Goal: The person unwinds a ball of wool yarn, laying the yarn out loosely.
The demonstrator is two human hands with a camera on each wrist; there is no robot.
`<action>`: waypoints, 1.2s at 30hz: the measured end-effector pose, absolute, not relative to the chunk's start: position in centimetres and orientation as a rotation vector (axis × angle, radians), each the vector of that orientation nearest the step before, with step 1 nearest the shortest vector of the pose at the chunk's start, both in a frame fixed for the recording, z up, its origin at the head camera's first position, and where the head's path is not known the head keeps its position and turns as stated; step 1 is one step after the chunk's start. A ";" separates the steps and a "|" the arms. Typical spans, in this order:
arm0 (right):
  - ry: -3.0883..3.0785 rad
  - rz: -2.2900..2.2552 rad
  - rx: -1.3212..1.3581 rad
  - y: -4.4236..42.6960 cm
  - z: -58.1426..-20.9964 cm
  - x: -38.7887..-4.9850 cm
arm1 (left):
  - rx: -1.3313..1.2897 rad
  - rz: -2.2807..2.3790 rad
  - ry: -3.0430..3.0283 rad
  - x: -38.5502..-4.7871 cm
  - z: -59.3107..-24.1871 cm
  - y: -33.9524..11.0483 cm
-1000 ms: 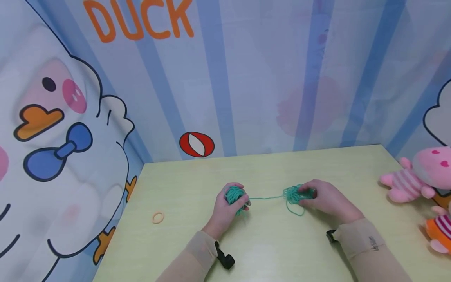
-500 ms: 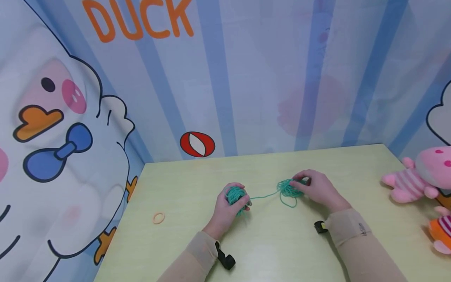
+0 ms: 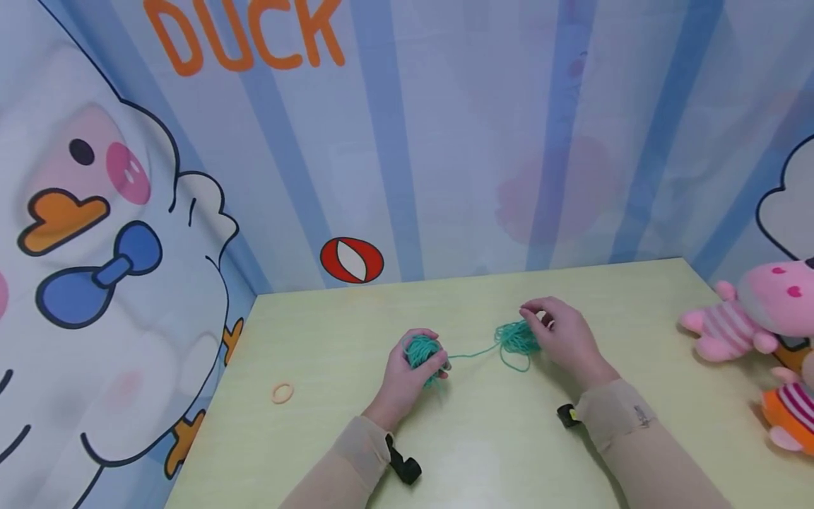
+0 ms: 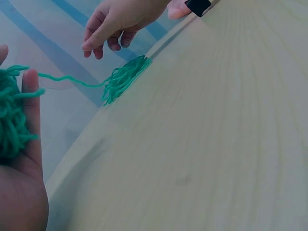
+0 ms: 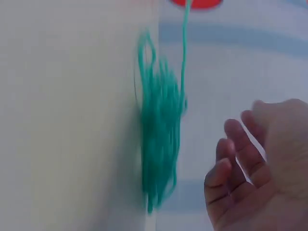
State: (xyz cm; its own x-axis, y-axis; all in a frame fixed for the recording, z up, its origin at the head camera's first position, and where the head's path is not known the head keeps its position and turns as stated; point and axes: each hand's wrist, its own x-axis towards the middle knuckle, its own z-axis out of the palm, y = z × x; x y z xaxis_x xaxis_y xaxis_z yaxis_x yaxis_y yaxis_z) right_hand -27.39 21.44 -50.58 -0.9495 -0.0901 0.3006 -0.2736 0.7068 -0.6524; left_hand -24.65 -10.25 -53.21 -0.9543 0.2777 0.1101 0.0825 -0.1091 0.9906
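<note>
A ball of green yarn [image 3: 420,350] is clasped over the bench [image 3: 477,445] by the left hand [image 3: 402,376], its grip curled round it. Farther off, joined by one strand [image 3: 473,355], a loose green heap [image 3: 516,338] is laid on the bench beside the right hand [image 3: 567,341], its grip slackly bent and apart from the yarn, before a duck-printed backdrop [image 3: 458,155].
</note>
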 end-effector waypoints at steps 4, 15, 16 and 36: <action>-2.633 1.370 0.350 17.8 -49.7 -25.4 | 0.407 2.195 2.003 -24.7 -53.3 -10.4; -2.796 1.194 0.641 11.0 -48.9 -22.7 | 0.433 2.222 1.978 -24.9 -53.3 -10.4; -2.793 1.187 0.625 11.0 -48.9 -22.7 | 0.435 2.222 1.978 -24.9 -53.3 -10.4; -2.619 1.251 0.199 18.6 -48.3 -24.5 | 0.437 2.257 1.930 -25.0 -53.6 -10.4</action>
State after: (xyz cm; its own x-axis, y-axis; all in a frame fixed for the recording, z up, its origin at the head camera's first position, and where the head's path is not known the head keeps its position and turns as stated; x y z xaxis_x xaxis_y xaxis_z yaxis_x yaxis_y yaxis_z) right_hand -24.51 18.61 -48.27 -0.9638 -0.0224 0.2657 -0.2207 0.6260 -0.7480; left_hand -24.97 -10.42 -53.61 -0.9481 0.2910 0.1281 0.0814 -0.1674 0.9825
